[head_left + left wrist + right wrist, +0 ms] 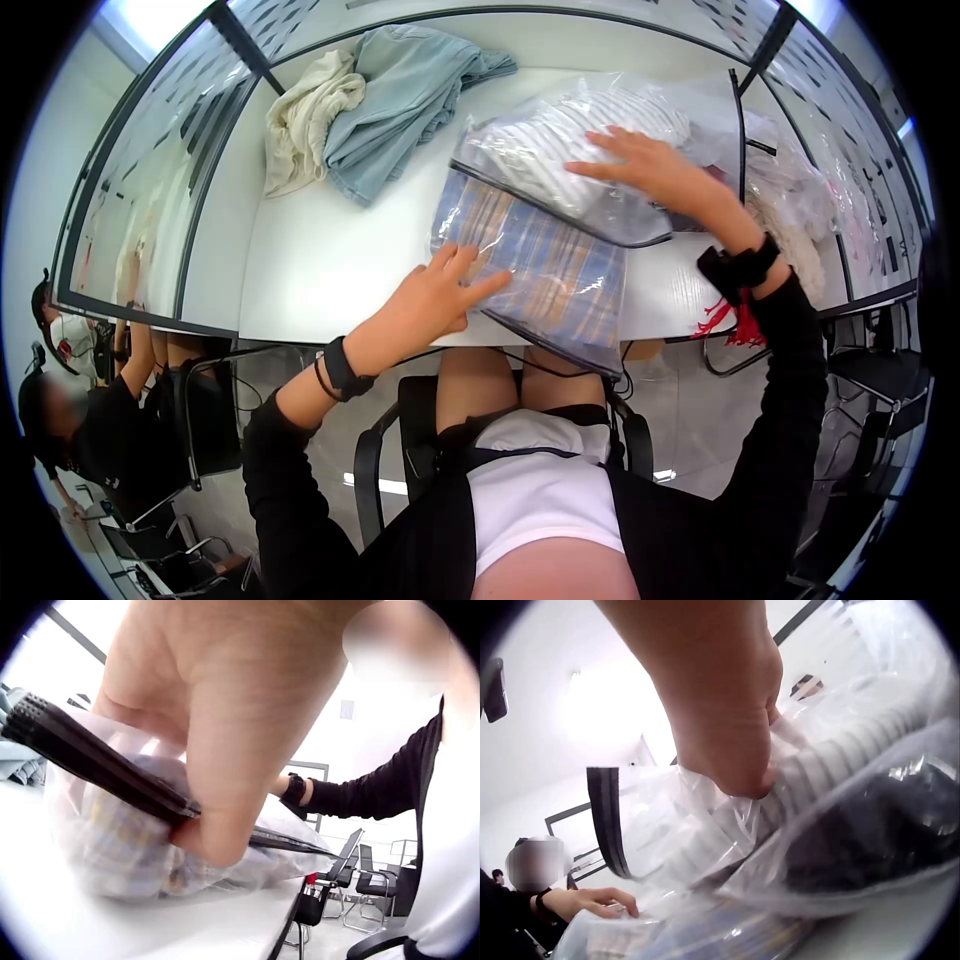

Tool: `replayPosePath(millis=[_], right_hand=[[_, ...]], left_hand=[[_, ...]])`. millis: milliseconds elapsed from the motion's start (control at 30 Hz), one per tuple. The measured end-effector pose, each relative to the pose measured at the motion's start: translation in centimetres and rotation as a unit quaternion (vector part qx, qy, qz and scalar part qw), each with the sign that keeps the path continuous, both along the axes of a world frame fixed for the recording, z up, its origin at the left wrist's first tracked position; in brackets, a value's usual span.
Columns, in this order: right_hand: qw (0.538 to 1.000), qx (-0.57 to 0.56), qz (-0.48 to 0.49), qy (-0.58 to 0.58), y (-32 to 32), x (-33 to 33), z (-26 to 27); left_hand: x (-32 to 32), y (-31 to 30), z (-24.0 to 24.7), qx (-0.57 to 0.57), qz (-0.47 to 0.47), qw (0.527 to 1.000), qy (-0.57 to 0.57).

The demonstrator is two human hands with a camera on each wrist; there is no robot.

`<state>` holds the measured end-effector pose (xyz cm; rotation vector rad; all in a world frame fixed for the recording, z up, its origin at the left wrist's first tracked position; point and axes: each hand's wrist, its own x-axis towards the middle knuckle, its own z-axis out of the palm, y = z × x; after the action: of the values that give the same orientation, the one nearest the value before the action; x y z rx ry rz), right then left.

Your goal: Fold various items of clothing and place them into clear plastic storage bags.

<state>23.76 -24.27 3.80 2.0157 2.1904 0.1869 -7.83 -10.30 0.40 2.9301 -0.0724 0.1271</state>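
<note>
I'm pressing my left hand point(435, 300), fingers flat and apart, on the plaid bag point(555, 270) beneath them, my right hand point(650, 165) likewise on the striped bag point(560, 150) overlapping it; plastic overhanging the table point(320, 260) could be sliding off

1. The checked-cloth bag point(560, 270) lay at the table's point(320, 260) near edge, one corner hanging over it, with the left hand point(430, 300) resting on its left side.
2. The striped-cloth bag point(560, 150) lay behind it, overlapping its far end, under the right hand point(650, 165).
3. Near the far left corner, a crumpled garment point(305, 120) touched a larger bundled garment point(400, 90) on its right.
4. Further bagged clothes point(800, 190) were heaped along the right edge.
</note>
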Motion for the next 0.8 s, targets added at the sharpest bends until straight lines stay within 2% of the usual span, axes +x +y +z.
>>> replayPosePath(millis=[133, 167, 233, 300, 333, 367, 400, 433, 500, 567, 600, 633, 700, 767, 800], right_hand=[[0.995, -0.023, 0.059, -0.073, -2.1, 3.2, 2.0], [0.994, -0.049, 0.066, -0.066, -2.8, 3.6, 2.3], [0.991, -0.099, 0.078, -0.054, -3.7, 3.7, 3.0], [0.967, -0.234, 0.012, 0.100, -2.4, 3.9, 6.5], [0.938, -0.297, -0.022, 0.176, -1.4, 4.3, 7.8], [0.923, -0.317, 0.044, 0.212, 0.6, 6.5, 8.3], [0.924, -0.302, 0.016, 0.232, 3.4, 7.6, 8.8], [0.923, -0.289, -0.013, 0.254, 5.9, 7.6, 9.2], [0.879, -0.179, -0.199, 0.395, 11.2, 3.1, 10.8], [0.843, -0.103, -0.295, 0.439, 17.2, 3.0, 8.1], [0.807, -0.098, -0.328, 0.481, 19.6, 2.1, 7.0], [0.766, -0.094, -0.360, 0.524, 21.8, 1.4, 5.5], [0.755, -0.074, -0.317, 0.570, 25.6, 0.9, 0.6], [0.717, 0.070, -0.276, 0.637, 30.0, 1.2, -4.1], [0.689, 0.137, -0.254, 0.664, 31.3, 1.1, -5.3]], left_hand=[[-1.3, 4.0, -2.1, 0.088, 0.015, 0.995, -0.034], [-2.0, 4.8, -0.9, 0.058, 0.006, 0.998, -0.030], [-3.9, 7.2, 0.9, -0.063, -0.015, 0.995, 0.070], [-5.0, 10.3, 2.9, -0.209, -0.094, 0.965, 0.126], [-5.1, 12.4, 3.7, -0.189, -0.069, 0.967, 0.156], [-4.9, 13.8, 5.5, -0.202, 0.021, 0.971, 0.127], [-4.6, 15.8, 6.1, -0.196, 0.095, 0.974, 0.055], [-4.1, 19.4, 4.8, -0.133, 0.140, 0.980, -0.043], [-2.3, 25.8, 3.2, -0.088, 0.281, 0.955, -0.035], [-0.6, 29.9, 2.2, -0.066, 0.402, 0.913, 0.015], [0.1, 30.7, 1.5, -0.170, 0.427, 0.888, 0.010], [0.8, 30.4, 1.3, -0.219, 0.438, 0.871, 0.019], [2.2, 29.7, 1.0, -0.312, 0.464, 0.828, 0.034], [2.8, 33.1, -3.3, -0.180, 0.437, 0.880, -0.038], [3.1, 33.3, -3.2, -0.224, 0.447, 0.865, -0.043]])
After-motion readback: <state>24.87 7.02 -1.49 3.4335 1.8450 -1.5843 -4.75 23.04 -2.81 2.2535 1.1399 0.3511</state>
